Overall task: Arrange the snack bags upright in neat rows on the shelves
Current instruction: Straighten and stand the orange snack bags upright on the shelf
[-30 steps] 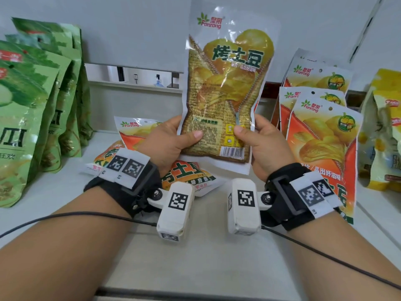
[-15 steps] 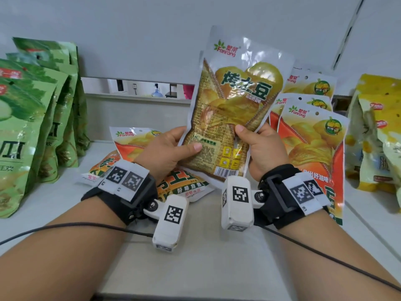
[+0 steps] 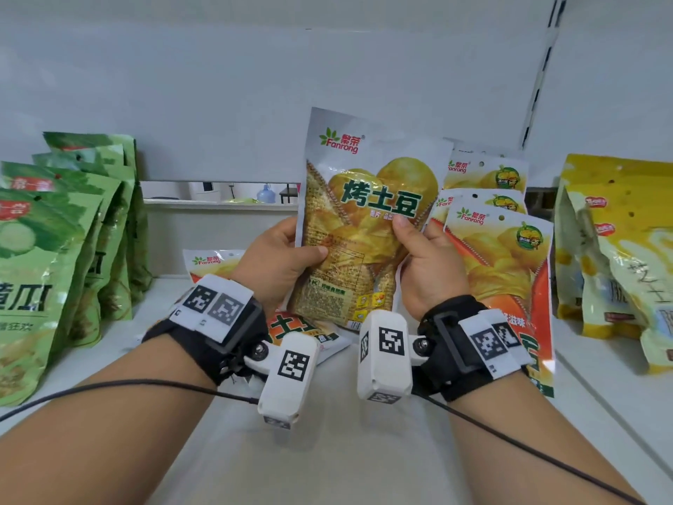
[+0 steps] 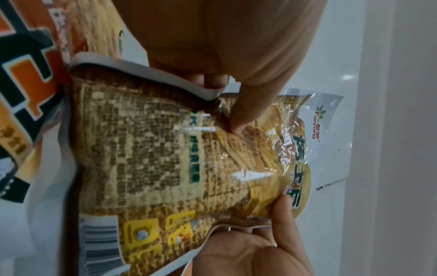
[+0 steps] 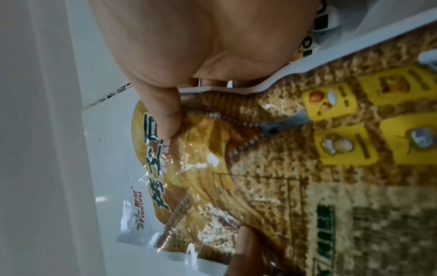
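Observation:
I hold a brown-and-yellow Fanrong snack bag (image 3: pixel 358 227) upright above the shelf (image 3: pixel 327 450), between both hands. My left hand (image 3: pixel 280 260) grips its left edge, thumb across the front. My right hand (image 3: pixel 426 264) grips its right edge with the thumb pressed on the front. The left wrist view shows the same bag (image 4: pixel 177 168) sideways, my left thumb (image 4: pixel 248 115) dimpling its front. In the right wrist view the bag (image 5: pixel 272 168) fills the frame under my right thumb (image 5: pixel 165 115). Just right of it stands a row of orange Fanrong bags (image 3: pixel 502 264).
Green bags (image 3: pixel 47 271) stand in a row at the left. Yellow bags (image 3: pixel 619 249) stand at the right. Two orange bags (image 3: pixel 302 329) lie flat on the shelf under my left hand. The white back wall (image 3: pixel 255 103) is close behind.
Both hands have carried the brown bag rightward and farther back, toward the orange row. My grip on both edges has slid higher up the bag.

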A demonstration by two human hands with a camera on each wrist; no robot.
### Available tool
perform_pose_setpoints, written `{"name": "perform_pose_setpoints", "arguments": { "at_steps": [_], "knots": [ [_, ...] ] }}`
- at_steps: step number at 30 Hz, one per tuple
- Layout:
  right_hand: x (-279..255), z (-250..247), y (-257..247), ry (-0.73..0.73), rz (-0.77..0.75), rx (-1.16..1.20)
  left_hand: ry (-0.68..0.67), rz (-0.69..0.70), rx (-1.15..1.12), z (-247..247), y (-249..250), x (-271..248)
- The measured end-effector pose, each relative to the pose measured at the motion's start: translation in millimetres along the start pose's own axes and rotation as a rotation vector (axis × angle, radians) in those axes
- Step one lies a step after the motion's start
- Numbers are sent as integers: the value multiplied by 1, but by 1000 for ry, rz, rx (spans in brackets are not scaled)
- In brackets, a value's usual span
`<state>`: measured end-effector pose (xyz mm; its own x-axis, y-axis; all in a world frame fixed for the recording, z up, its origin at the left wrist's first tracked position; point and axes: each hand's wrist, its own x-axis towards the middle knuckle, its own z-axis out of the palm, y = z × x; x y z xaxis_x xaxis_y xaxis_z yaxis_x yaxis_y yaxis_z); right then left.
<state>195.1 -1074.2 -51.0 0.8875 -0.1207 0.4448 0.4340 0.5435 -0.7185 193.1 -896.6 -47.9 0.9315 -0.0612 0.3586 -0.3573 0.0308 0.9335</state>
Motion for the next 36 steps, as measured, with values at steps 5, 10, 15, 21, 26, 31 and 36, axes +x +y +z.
{"name": "perform_pose_setpoints", "arguments": {
  "at_steps": [5, 10, 15, 21, 26, 31, 36],
  "knots": [
    [-2, 2, -4, -24, 12, 8, -43, -33, -213, 13, 20, -3],
    [-5, 7, -7, -81, 32, -2, 6, -1, -269, 18, 44, 3],
    [-8, 9, -8, -61, 39, 24, 45, 53, -173, 16, 43, 3],
    [-8, 6, -6, 142, 29, -192, 114, 67, -173, 15, 45, 0],
    [-9, 4, -5, 101, 31, -371, 185, 126, -62, 15, 55, -6],
    [-21, 16, 0, -207, 67, -483, 141, 72, -220, 22, 66, -14],
    [-28, 25, 8, -308, 89, -551, -61, 28, -217, 19, 70, -23]
  ]
}}
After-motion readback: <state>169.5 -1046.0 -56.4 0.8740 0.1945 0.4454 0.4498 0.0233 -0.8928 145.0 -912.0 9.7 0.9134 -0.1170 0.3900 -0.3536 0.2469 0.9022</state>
